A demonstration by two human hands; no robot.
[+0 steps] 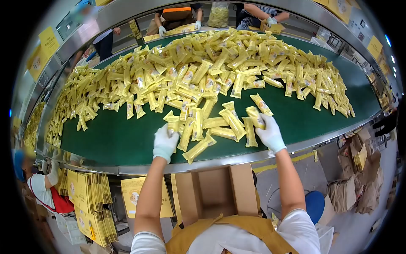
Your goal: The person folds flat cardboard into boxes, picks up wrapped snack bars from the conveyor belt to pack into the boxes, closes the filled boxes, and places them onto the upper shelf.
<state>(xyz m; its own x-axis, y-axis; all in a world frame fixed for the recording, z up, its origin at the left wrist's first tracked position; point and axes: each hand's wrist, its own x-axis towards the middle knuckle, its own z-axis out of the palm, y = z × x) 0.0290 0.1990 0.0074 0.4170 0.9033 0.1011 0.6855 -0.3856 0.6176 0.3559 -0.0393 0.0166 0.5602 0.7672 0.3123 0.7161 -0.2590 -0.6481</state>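
My gloved left hand [165,143] is closed around a yellow wrapped snack packet [172,122] at the near part of the green conveyor belt [110,142]. To the right, my gloved right hand [270,134] grips another yellow snack packet [255,117], its fingertips partly hidden by it. Between the hands lies a loose cluster of similar packets [231,122], some crossing over one another. A packet [261,104] lies just beyond my right fingers. Below the belt's near edge stands an open cardboard box [218,190], flaps spread, right in front of my apron.
A big heap of packets [203,72] covers the far side of the belt. A metal rail [135,169] runs along its near edge. Flat yellow cartons [91,199] are stacked at left, near a co-worker [46,186]. Brown paper bags [342,194] lie at right. Other people work across the belt.
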